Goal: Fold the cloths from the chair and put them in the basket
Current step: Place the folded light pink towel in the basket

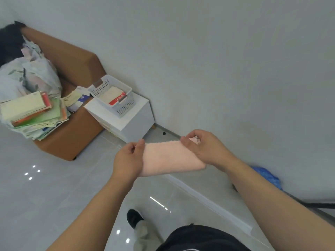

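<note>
Both arms (94,211) are bare all the way to the edge of the picture. The left hand (126,160) and the right hand (204,147) are bare too. Low down, the person wears black clothing (199,238). One foot has a black shoe (134,217) with a round toe. A pale grey sock or trouser leg (143,232) goes into it; it is too blurry to tell which.

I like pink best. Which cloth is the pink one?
The pink cloth held up between the left hand and right hand. The stack on the chair is cream, orange and green; the basket holds a cream cloth.
</note>
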